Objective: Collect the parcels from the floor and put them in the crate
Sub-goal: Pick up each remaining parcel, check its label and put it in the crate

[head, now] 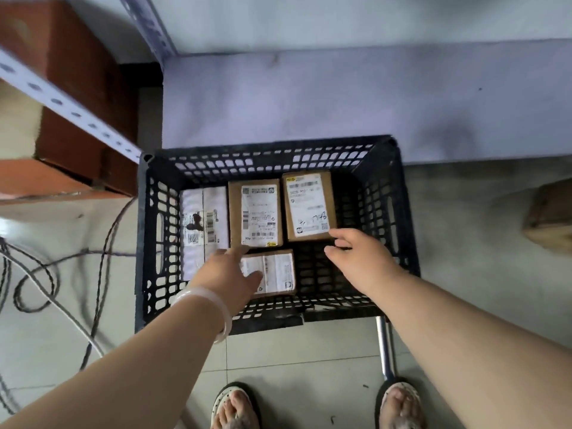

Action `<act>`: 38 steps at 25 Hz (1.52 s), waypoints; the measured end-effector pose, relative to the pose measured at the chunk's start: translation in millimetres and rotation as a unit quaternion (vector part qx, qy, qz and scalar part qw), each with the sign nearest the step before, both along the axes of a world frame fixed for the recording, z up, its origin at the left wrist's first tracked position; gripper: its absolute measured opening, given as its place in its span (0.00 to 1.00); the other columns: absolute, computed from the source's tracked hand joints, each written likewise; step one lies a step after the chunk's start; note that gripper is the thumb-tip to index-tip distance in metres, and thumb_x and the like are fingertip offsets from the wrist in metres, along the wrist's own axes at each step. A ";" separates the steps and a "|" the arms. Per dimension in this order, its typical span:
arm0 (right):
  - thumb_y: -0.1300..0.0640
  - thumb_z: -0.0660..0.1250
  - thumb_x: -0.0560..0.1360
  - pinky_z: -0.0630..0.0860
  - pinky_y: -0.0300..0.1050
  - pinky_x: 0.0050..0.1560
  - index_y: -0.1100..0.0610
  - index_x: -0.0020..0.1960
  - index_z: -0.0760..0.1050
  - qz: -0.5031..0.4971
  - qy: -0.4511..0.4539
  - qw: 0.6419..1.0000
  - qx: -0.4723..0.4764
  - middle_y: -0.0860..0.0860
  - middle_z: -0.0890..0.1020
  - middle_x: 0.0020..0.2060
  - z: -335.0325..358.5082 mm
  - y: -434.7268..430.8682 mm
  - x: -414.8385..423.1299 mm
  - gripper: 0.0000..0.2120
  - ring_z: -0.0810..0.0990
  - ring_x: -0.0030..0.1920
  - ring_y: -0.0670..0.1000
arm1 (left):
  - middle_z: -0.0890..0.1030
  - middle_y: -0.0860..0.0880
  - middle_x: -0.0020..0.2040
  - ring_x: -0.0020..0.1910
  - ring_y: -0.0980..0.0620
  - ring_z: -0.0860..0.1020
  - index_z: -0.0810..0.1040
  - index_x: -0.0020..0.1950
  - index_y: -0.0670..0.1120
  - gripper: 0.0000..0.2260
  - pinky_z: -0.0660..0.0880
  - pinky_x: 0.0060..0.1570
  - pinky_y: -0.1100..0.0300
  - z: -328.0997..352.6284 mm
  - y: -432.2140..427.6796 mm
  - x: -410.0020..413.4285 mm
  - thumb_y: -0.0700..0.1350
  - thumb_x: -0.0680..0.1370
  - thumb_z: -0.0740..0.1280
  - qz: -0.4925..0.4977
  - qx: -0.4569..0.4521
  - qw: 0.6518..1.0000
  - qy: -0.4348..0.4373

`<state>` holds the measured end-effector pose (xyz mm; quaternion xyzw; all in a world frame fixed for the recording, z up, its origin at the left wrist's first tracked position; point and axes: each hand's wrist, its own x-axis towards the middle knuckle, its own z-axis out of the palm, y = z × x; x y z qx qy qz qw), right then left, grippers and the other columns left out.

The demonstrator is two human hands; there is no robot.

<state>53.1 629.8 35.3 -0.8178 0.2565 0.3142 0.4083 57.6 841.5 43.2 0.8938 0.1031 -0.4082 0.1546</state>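
a: where are the parcels?

b: 4 lie in the black crate (402, 212). a white parcel (204, 218) lies along its left side, a brown box (255, 212) just beside it, and a second brown box (309, 205) at the far right. a small box (275, 272) lies nearer the person, label up.

a: and the hands?

b: both reach down into the crate. the left hand (229, 274) is over the small box, thumb across its label, fingers spread toward the middle box. its grip is wide, holding nothing that i can see. there is a pale bangle (213, 305) on that wrist.

a: the right?

b: the right hand (359, 255) hovers by the near edge of the right box, fingers loosely curled, fingertips at its corner. grip half open, nothing in it.

a: anything left outside?

b: 1 brown box (549, 218) lies on the floor (309, 360) well to the right of the crate, blurred. cables (46, 283) trail on the left. sandalled feet (315, 407) stand below.
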 end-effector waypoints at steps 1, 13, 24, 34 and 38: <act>0.50 0.65 0.76 0.76 0.46 0.57 0.45 0.69 0.69 0.001 -0.026 1.000 -0.008 0.47 0.74 0.66 22.5 -8.2 2.2 0.22 0.76 0.59 0.48 | 0.64 0.49 0.73 0.62 0.48 0.74 0.60 0.75 0.56 0.27 0.73 0.54 0.57 23.6 -10.3 6.0 0.55 0.77 0.63 -0.012 -0.022 0.999 -0.038; 0.48 0.68 0.74 0.71 0.43 0.64 0.45 0.71 0.67 -0.026 -0.209 0.971 -0.114 0.49 0.73 0.67 411.8 -128.3 -15.9 0.26 0.74 0.64 0.49 | 0.68 0.49 0.70 0.66 0.49 0.72 0.62 0.73 0.58 0.27 0.70 0.65 0.54 403.8 -161.5 51.2 0.52 0.76 0.65 -0.081 -0.208 0.952 -0.207; 0.45 0.65 0.75 0.73 0.50 0.62 0.43 0.72 0.63 -0.134 -0.293 0.911 -0.256 0.48 0.71 0.69 734.4 -246.4 -127.6 0.27 0.74 0.64 0.51 | 0.73 0.48 0.68 0.64 0.48 0.74 0.65 0.73 0.55 0.25 0.69 0.65 0.55 709.6 -320.6 -9.9 0.51 0.77 0.65 -0.178 -0.367 0.865 -0.292; 0.45 0.67 0.74 0.73 0.47 0.62 0.44 0.72 0.64 -0.301 -0.297 0.844 -0.329 0.49 0.72 0.67 830.9 -302.1 -263.7 0.28 0.74 0.64 0.50 | 0.75 0.49 0.67 0.62 0.49 0.75 0.66 0.73 0.53 0.22 0.65 0.56 0.64 802.0 -421.8 -111.4 0.51 0.78 0.63 -0.314 -0.463 0.778 -0.285; 0.45 0.67 0.74 0.71 0.47 0.63 0.46 0.72 0.65 -0.331 -0.284 0.829 -0.349 0.50 0.73 0.67 838.1 -337.5 -315.7 0.28 0.74 0.64 0.52 | 0.75 0.49 0.67 0.63 0.48 0.74 0.66 0.73 0.53 0.23 0.66 0.58 0.62 801.6 -465.8 -153.1 0.52 0.78 0.63 -0.366 -0.468 0.758 -0.270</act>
